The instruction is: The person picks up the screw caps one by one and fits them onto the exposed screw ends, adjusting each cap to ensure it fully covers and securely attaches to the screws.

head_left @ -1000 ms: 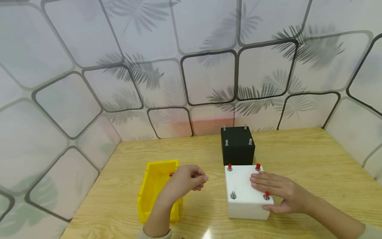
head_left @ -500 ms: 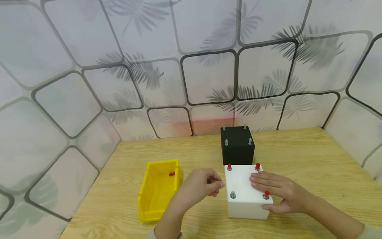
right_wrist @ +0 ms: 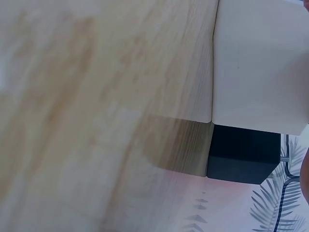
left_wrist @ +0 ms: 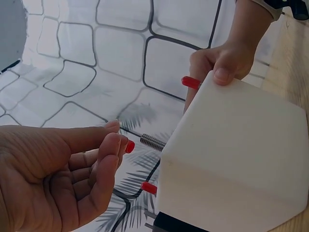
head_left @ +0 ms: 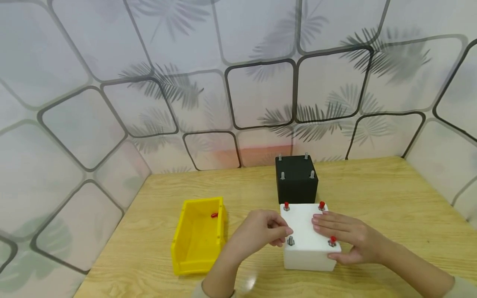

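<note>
A small red cap (left_wrist: 130, 146) is pinched between the thumb and fingertips of my left hand (head_left: 257, 234), beside the bare threaded bolt (head_left: 290, 241) at the near-left corner of a white block (head_left: 303, 225). In the left wrist view a small gap separates the cap from the bolt (left_wrist: 152, 142). Red caps cover the block's other bolts, among them the far-right one (head_left: 322, 205) and the near-right one (head_left: 333, 239). My right hand (head_left: 359, 240) lies with straight fingers on the block's top, its thumb against the near side.
A black block (head_left: 297, 188) with several bare upright bolts stands right behind the white one. Left of my left hand is a yellow bin (head_left: 178, 238) with a red cap (head_left: 214, 215) inside. A patterned wall rises behind the wooden table (head_left: 402, 198).
My left hand has moved right from beside the yellow bin to the white block's near-left bolt. The right hand has stayed on the block.
</note>
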{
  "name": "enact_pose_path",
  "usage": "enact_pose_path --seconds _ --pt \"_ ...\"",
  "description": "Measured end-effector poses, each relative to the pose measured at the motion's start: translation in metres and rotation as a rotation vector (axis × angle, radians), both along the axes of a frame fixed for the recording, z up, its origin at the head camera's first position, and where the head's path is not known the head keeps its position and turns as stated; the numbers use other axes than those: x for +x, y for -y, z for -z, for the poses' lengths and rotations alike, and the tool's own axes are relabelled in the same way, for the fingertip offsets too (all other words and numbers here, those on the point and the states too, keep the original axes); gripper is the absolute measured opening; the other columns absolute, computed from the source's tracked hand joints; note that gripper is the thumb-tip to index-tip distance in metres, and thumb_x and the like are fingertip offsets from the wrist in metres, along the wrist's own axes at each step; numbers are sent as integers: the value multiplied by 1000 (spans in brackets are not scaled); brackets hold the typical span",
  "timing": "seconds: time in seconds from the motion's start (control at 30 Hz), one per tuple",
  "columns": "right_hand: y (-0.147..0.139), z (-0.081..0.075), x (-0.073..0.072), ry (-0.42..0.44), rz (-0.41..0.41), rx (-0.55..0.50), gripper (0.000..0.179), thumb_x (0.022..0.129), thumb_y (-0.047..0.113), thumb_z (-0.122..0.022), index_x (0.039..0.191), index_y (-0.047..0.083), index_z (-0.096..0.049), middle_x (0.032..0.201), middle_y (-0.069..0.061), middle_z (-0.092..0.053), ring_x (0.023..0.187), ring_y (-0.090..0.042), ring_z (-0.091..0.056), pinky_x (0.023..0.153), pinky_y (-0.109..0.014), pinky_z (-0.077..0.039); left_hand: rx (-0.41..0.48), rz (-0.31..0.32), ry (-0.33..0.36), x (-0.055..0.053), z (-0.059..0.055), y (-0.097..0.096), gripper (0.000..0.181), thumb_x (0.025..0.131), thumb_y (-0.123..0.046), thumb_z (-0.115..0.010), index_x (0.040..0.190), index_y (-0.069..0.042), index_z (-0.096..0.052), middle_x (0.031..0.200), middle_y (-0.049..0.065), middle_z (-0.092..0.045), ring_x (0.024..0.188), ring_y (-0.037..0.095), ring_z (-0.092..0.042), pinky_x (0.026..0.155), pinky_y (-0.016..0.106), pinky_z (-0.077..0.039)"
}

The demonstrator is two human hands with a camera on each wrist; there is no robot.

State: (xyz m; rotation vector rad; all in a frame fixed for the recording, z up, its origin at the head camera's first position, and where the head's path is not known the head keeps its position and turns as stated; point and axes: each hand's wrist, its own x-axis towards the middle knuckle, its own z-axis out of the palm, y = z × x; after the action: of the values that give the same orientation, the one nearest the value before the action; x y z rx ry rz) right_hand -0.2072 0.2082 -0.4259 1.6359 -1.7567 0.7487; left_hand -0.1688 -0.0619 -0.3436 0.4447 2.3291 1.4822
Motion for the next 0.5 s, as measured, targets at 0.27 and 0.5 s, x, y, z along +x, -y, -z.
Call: enact_pose_path --seconds 0.27,0.5 --pt "1 -1 0 -1 -13 -6 54 82 33 -74 109 -12 -64 118 -20 -64 123 -24 -53 108 -26 -34 37 11 38 -1 4 -4 10 83 -16 -72 84 -6 -70 68 0 -65 56 9 -60 58 23 -57" --pt "1 -1 -1 -8 -15 -8 54 82 34 -73 109 -12 -64 117 -20 -64 124 -24 -53 108 -27 -34 50 37 53 -2 7 -6 10 84 -16 -71 84 -7 -69 66 -1 -65 56 8 -60 60 29 -58"
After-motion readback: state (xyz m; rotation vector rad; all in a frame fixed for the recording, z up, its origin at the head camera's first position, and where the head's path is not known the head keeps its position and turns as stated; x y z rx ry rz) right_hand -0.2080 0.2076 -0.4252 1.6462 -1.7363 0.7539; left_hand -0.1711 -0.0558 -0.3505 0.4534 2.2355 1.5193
